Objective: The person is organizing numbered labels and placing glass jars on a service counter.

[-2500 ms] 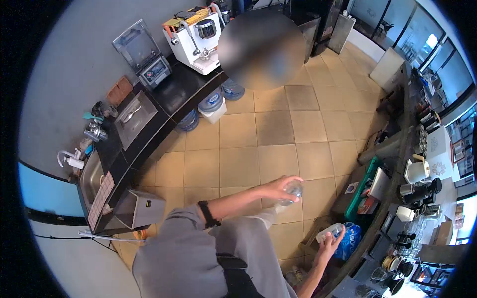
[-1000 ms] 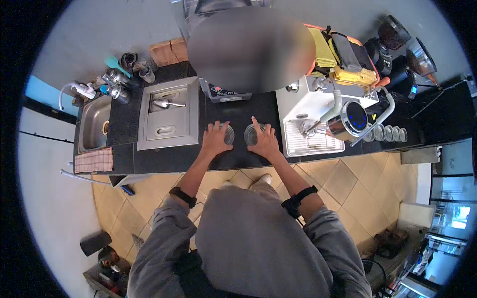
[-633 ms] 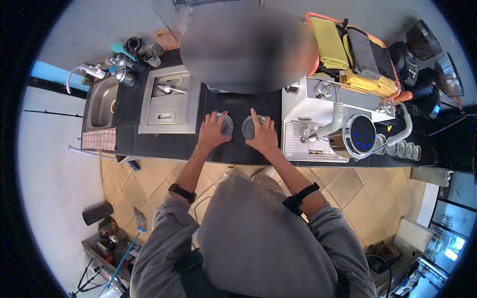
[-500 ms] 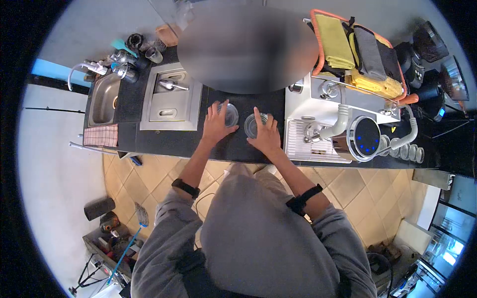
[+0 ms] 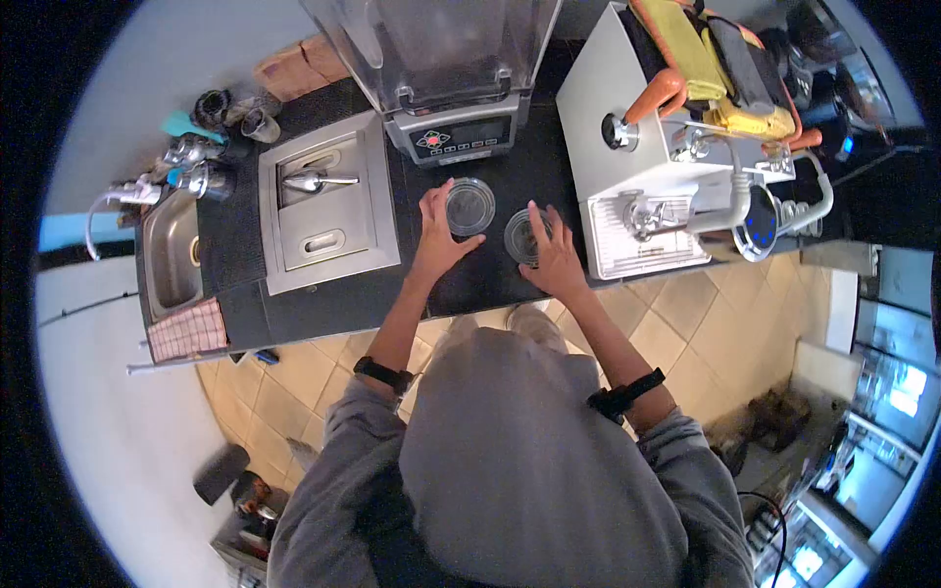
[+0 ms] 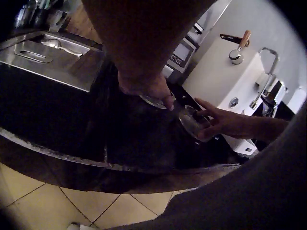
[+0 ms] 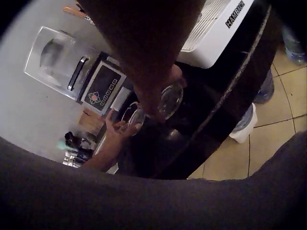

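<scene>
Two clear glasses stand side by side on the black counter [image 5: 338,304], in front of a blender base [image 5: 461,137]. My left hand [image 5: 437,243] holds the left glass [image 5: 470,206] from its left side, thumb near the front and fingers behind. Around the right glass [image 5: 520,238] my right hand [image 5: 559,269] curves from the right, with the index finger reaching over the rim. In the left wrist view the right hand [image 6: 225,122] grips its glass [image 6: 191,123]. The right wrist view shows the left hand [image 7: 111,141] at the other glass, partly hidden.
A white espresso machine [image 5: 618,181] with a drip tray [image 5: 647,260] stands close on the right. To the left are a steel inset with a scoop [image 5: 319,180], a sink [image 5: 169,255] and a checked cloth [image 5: 186,330]. The counter's front edge runs near my body.
Earlier I faced the open floor with clear glassware held in both hands. Now I face the counter, and both glasses stand on it, nearer the blender, which has come into clear view.
</scene>
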Demonstrator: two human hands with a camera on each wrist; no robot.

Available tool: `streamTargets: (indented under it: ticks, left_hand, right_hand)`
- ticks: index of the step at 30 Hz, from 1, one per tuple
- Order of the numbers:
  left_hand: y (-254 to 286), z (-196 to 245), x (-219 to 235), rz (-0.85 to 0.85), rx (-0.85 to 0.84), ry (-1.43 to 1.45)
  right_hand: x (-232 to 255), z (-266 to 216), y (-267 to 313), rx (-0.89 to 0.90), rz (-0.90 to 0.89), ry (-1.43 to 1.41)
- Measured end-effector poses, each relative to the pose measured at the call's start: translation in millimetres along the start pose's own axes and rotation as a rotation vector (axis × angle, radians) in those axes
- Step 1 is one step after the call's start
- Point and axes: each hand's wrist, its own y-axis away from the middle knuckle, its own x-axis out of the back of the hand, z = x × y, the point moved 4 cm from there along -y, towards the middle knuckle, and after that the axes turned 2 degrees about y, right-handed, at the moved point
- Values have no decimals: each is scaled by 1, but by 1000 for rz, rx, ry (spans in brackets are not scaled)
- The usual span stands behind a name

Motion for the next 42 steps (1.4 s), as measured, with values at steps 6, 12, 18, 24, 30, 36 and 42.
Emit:
streamTargets:
  ticks: [6,12,18,24,30,36,42]
  left_hand:
    - [4,-20,1,-58,-33,103]
    - [3,-29,2,-58,55,196]
    - [1,-37,-2,-54,13,182]
    - [-2,-39,-4,-97,34,137]
    - [1,-39,-7,-97,-16,144]
    - [2,-39,-9,-100,-19,142]
    - [2,-35,-10,-101,-32,93]
  right_hand:
    - [-17,-15,22,-142,220,-95]
    - [-1,-29,11,-354,158,-80]
    - [-12,-28,6,-445,197,-28]
    - [-8,-27,8,-431,194,-53]
    - [-16,-28,13,-439,221,-104]
    - [-24,-24,15,-389,309,-84]
    - [-28,-24,29,-340,386,-185]
